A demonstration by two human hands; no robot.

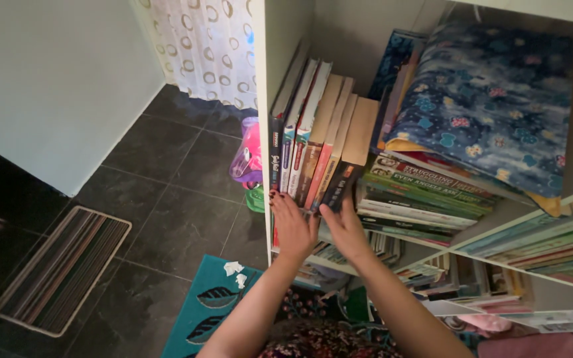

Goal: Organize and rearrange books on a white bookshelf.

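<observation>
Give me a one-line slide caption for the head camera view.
Both hands, left hand and right hand, press against upright books on a white shelf.
</observation>
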